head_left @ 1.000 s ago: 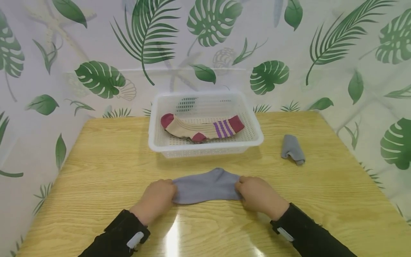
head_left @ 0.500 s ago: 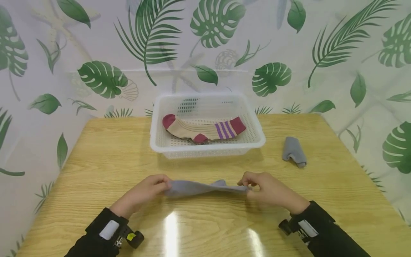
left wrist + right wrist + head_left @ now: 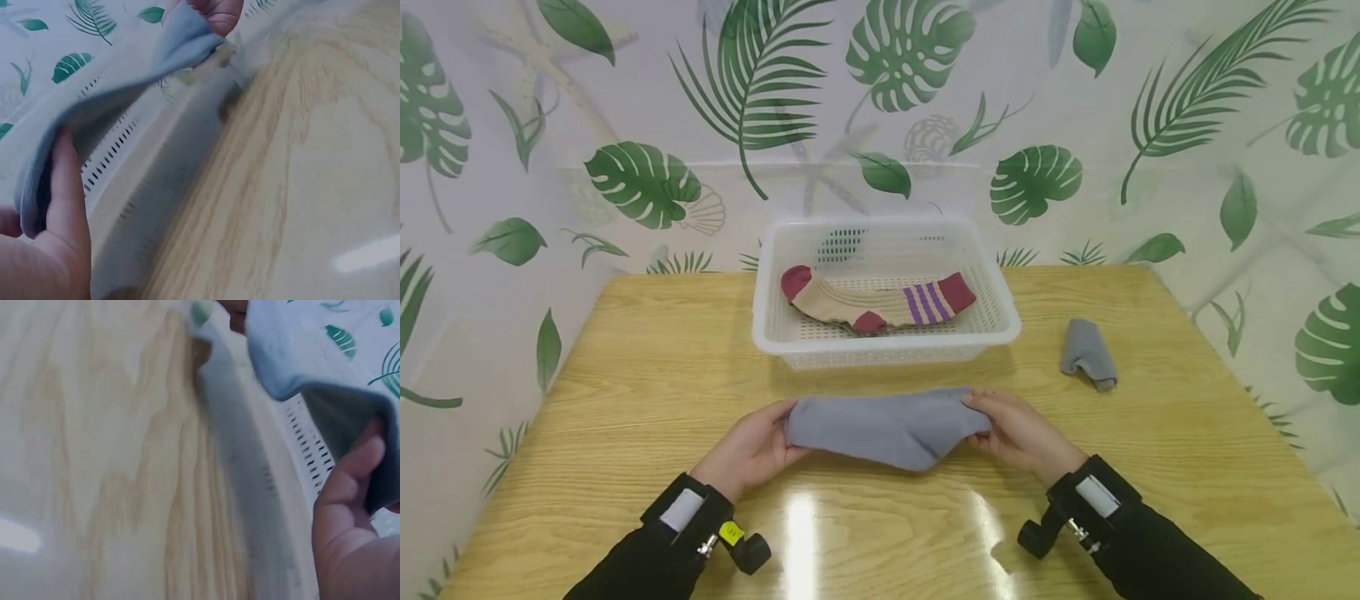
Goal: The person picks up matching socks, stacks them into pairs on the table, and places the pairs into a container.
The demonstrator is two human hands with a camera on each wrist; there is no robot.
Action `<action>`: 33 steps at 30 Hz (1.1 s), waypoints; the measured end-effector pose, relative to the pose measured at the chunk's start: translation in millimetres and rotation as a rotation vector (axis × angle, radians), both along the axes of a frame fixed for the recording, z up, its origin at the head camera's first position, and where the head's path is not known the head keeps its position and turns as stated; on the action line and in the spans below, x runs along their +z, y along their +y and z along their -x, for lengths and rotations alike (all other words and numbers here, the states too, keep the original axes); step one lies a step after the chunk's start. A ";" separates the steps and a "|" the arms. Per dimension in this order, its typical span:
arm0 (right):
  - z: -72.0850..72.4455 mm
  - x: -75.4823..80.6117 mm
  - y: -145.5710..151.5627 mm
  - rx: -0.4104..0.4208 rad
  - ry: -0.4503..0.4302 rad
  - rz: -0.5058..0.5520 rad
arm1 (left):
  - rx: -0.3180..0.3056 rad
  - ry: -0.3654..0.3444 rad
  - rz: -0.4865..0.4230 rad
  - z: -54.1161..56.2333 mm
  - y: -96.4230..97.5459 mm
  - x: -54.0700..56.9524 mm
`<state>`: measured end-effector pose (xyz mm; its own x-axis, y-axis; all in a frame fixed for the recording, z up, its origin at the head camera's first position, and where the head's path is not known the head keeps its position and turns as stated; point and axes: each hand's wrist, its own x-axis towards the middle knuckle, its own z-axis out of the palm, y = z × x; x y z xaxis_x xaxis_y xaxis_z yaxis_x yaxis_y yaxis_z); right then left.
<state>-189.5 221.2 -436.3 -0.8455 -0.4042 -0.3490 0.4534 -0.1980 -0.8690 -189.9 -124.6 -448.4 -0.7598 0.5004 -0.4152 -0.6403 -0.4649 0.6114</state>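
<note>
A grey sock is stretched sideways between both hands, lifted off the table in front of the basket. Its heel bulge points down toward the person. At the sock's left end, the left hand grips the fabric; in the left wrist view the thumb lies against a fold of the sock. The right hand pinches the other end, and in the right wrist view its fingers press under the hanging cloth. Some fingertips are hidden behind the fabric.
Behind the hands stands a white perforated basket containing beige socks with maroon ends and purple stripes. A second grey sock, crumpled or folded, lies on the wooden table at right. A leaf-print cloth hangs at the back.
Both hands have raised the grey sock off the tabletop and turned it over, so its heel bulge now faces the person instead of the basket. The basket and the other grey sock stay put.
</note>
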 end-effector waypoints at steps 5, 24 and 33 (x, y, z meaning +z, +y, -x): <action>6.8 -6.4 -0.8 -0.005 0.043 -0.191 | 0.064 0.005 0.066 6.5 4.7 -8.0; 17.6 14.3 32.1 0.077 0.441 -0.861 | 0.117 0.252 0.540 0.2 -4.5 16.2; 36.1 30.1 100.8 -0.054 0.568 -1.301 | 0.099 0.344 0.578 -3.4 -15.4 32.6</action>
<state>-225.6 322.0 -406.2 -0.9982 -0.0260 -0.0545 0.0048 0.8658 -0.5003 -186.5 -140.0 -415.8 -0.9273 0.1923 -0.3211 -0.3358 -0.0486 0.9407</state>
